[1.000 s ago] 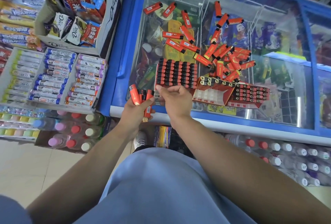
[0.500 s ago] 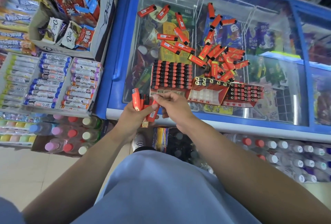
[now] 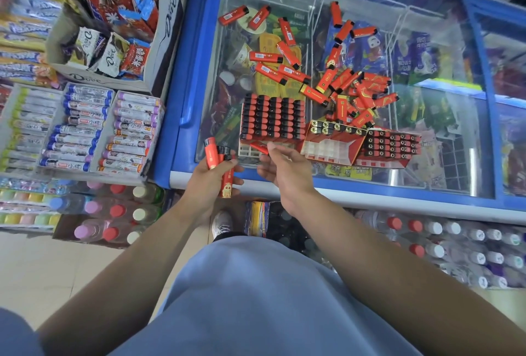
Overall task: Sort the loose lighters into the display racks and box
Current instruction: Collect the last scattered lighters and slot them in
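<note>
— Lighters (image 3: 338, 82) are lying loose all over the freezer lid (image 3: 444, 116), aren't they?

— Yes, red ones with black caps, scattered flat at every angle across the glass. A thick heap is sitting toward the middle, just behind the racks, and a thinner spread is lying farther back and to the left.

— Where are the racks sitting?

— Along the near edge of the glass. The left rack (image 3: 271, 119) is looking nearly full, with rows of black caps showing. The box (image 3: 333, 142) is sitting just to its right, holding one row of lighters at the back, with white slots open in front. The right rack (image 3: 391, 143) is touching the box and is also carrying rows of lighters.

— What is the left hand (image 3: 209, 182) doing?

— Its fingers are curling round a bunch (image 3: 220, 162) of lighters, held upright over the freezer's front rim, caps pointing away from the person.

— And the right hand (image 3: 287, 167)?

— It is hovering at the near edge of the left rack, thumb and forefinger pinching one lighter (image 3: 260, 147), which is lying almost level just above the rack's open white slots.

— Anything around the freezer?

— Candy tubes (image 3: 82, 128) are lying in trays on the left, a chocolate carton (image 3: 119, 36) is standing behind them, and bottles (image 3: 455, 244) are crowding the floor below.
</note>
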